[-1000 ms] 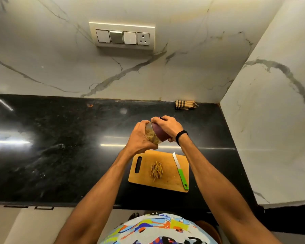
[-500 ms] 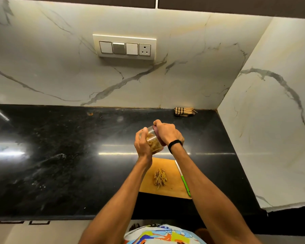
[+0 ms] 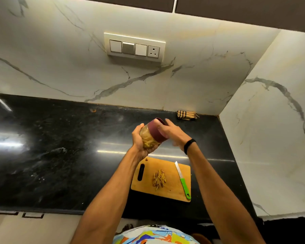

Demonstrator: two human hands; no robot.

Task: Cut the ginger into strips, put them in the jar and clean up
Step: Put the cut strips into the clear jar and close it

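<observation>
Since half a second ago the jar [image 3: 149, 138] has tipped further over so its maroon lid [image 3: 158, 130] points up and away, and the right hand [image 3: 173, 133] has slid round to the far side of the lid, fingers curled loosely on it (a bit blurred, so can't tell how tight). Left hand [image 3: 139, 141] is wrapped firmly round the clear body of the jar, held up over the black counter [image 3: 60, 155]. Down below, the ginger strips [image 3: 159, 178] sit in a little pile mid cutting board [image 3: 173, 191], with the green-handled knife [image 3: 182, 180] lying just beside them on the right.
</observation>
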